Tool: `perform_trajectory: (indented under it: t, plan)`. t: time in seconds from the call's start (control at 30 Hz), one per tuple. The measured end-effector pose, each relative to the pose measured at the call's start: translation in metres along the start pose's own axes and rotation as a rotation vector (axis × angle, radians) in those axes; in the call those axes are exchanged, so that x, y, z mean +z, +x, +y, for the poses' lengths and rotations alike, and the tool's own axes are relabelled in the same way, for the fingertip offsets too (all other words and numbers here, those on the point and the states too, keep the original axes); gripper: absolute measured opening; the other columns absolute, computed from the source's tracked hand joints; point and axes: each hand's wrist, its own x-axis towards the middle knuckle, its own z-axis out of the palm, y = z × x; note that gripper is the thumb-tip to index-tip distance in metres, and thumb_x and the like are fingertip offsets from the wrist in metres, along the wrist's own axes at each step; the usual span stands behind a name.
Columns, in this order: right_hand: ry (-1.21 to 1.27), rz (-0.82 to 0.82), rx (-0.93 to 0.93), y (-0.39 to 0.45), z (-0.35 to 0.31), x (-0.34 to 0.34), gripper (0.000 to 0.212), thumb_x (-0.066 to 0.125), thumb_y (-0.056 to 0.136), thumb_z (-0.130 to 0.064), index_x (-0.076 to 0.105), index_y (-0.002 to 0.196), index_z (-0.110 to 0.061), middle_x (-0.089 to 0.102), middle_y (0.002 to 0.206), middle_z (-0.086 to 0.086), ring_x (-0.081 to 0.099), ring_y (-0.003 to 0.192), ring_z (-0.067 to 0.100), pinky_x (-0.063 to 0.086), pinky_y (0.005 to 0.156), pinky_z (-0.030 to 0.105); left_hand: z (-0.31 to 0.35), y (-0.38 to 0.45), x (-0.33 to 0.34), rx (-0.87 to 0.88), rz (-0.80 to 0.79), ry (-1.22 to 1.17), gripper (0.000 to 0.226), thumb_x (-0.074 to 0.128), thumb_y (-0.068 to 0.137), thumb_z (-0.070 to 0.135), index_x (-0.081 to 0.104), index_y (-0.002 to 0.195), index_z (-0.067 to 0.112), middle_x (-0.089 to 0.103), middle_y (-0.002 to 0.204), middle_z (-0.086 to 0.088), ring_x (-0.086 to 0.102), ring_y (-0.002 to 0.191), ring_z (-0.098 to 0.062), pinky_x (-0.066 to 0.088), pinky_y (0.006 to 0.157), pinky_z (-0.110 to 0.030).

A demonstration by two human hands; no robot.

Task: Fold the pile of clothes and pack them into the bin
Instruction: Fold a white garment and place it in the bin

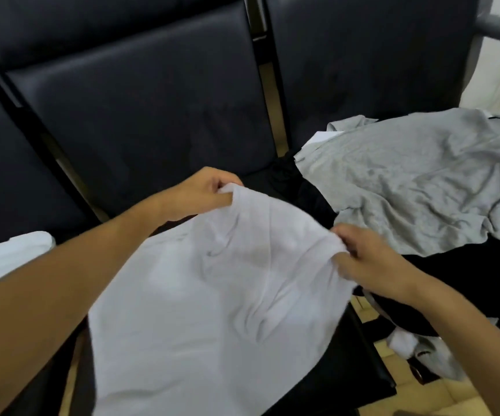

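Head view. Two hands, both busy on one garment. Left hand (203,190) pinches the far left corner of a white shirt (212,295), fingers curled round a bunched bit of the cloth. Right hand (365,259) grips the shirt's right edge, fingers curled into the fabric. The hands are held apart with the top edge of the shirt stretched between them; the rest hangs and drapes toward the camera over a dark seat.

Clothes count, as far as visible: one white shirt in hand; one grey shirt (422,181) lying crumpled and spread on the seat to the right, near the right hand but apart from it; one black garment (302,187) bunched between the two shirts, partly under the grey one. A second white piece (9,256) lies at the left edge, behind the left forearm. More cloth, white and grey (422,349), sits low on the right by the tiled floor; how many items, cannot tell.

Seating: dark padded chairs (140,109) in a row, three backs partly visible.
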Motion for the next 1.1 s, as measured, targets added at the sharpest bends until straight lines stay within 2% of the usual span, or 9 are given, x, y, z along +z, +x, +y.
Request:
perform_trajectory:
  t: [0.17, 0.3, 0.4, 0.5, 0.57, 0.63, 0.8, 0.93, 1.1]
  plan:
    - [0.129, 0.281, -0.168, 0.002, -0.062, -0.025, 0.022, 0.058, 0.089, -0.002, 0.057, 0.082, -0.023, 0.06, 0.076, -0.002, 0.052, 0.064, 0.006, 0.039, 0.057, 0.014, 0.051, -0.094, -0.052, 0.002, 0.156, -0.063, 0.016, 0.061, 0.093, 0.014, 0.07, 0.094, 0.002, 0.071, 0.091, -0.004, 0.068, 0.085, -0.019, 0.054, 0.073, -0.026]
    - [-0.213, 0.227, -0.417, 0.001, -0.145, -0.055, 0.035, 0.059, 0.084, -0.002, 0.048, 0.085, -0.036, 0.06, 0.074, -0.006, 0.056, 0.068, 0.011, 0.048, 0.063, 0.031, 0.096, -0.172, -0.082, 0.017, 0.307, 0.079, 0.014, 0.062, 0.092, 0.002, 0.074, 0.089, 0.009, 0.073, 0.088, -0.001, 0.07, 0.082, -0.016, 0.054, 0.07, -0.026]
    - [-0.379, 0.228, -0.538, -0.014, -0.222, -0.086, 0.035, 0.06, 0.084, -0.004, 0.046, 0.09, -0.035, 0.062, 0.076, -0.002, 0.058, 0.067, 0.021, 0.05, 0.06, 0.045, 0.134, -0.233, -0.099, 0.108, 0.499, 0.112, 0.021, 0.067, 0.092, 0.024, 0.075, 0.091, 0.005, 0.074, 0.09, -0.009, 0.069, 0.088, -0.03, 0.055, 0.078, -0.039]
    - [-0.395, 0.27, -0.614, -0.037, -0.285, -0.115, 0.031, 0.059, 0.084, -0.005, 0.048, 0.093, -0.033, 0.066, 0.082, -0.001, 0.061, 0.074, 0.026, 0.053, 0.067, 0.047, 0.165, -0.281, -0.109, 0.222, 0.764, 0.052, 0.041, 0.06, 0.089, 0.04, 0.072, 0.085, 0.001, 0.071, 0.086, -0.02, 0.066, 0.079, -0.034, 0.051, 0.071, -0.045]
    - [-0.364, 0.275, -0.68, -0.057, -0.318, -0.13, 0.027, 0.06, 0.087, -0.006, 0.052, 0.092, -0.031, 0.066, 0.082, -0.003, 0.062, 0.075, 0.021, 0.053, 0.068, 0.042, 0.187, -0.306, -0.113, 0.291, 0.934, 0.046, 0.043, 0.057, 0.094, 0.034, 0.066, 0.08, -0.006, 0.063, 0.082, -0.03, 0.057, 0.071, -0.029, 0.045, 0.065, -0.041]
    - [-0.319, 0.285, -0.716, -0.074, -0.342, -0.14, 0.023, 0.06, 0.09, -0.008, 0.056, 0.095, -0.03, 0.065, 0.089, -0.003, 0.061, 0.08, 0.016, 0.051, 0.07, 0.036, 0.207, -0.325, -0.112, 0.29, 1.039, 0.134, 0.037, 0.053, 0.1, 0.023, 0.065, 0.078, -0.006, 0.065, 0.079, -0.023, 0.055, 0.069, -0.021, 0.045, 0.063, -0.033]
    - [-0.559, 0.171, -0.601, -0.093, -0.364, -0.143, 0.033, 0.056, 0.094, -0.007, 0.056, 0.103, -0.039, 0.063, 0.104, -0.001, 0.06, 0.095, 0.021, 0.052, 0.084, 0.042, 0.244, -0.372, -0.108, 0.245, 1.056, 0.362, 0.032, 0.059, 0.094, 0.011, 0.067, 0.069, 0.03, 0.064, 0.063, 0.021, 0.056, 0.063, 0.005, 0.041, 0.06, -0.008]
    - [-0.355, 0.256, -0.654, -0.114, -0.361, -0.134, 0.045, 0.053, 0.09, 0.005, 0.053, 0.099, -0.039, 0.064, 0.096, 0.0, 0.061, 0.088, 0.022, 0.05, 0.074, 0.038, 0.244, -0.388, -0.091, 0.281, 1.085, 0.291, 0.024, 0.061, 0.094, 0.009, 0.066, 0.071, 0.013, 0.063, 0.063, 0.013, 0.053, 0.059, 0.004, 0.041, 0.058, -0.014]
    - [-0.297, 0.19, -0.666, -0.126, -0.355, -0.123, 0.038, 0.062, 0.09, 0.0, 0.055, 0.092, -0.037, 0.064, 0.095, -0.009, 0.06, 0.088, 0.012, 0.049, 0.077, 0.029, 0.238, -0.402, -0.081, 0.255, 1.059, 0.309, 0.022, 0.061, 0.093, 0.007, 0.07, 0.086, 0.026, 0.071, 0.088, 0.008, 0.064, 0.083, -0.005, 0.048, 0.073, -0.017]
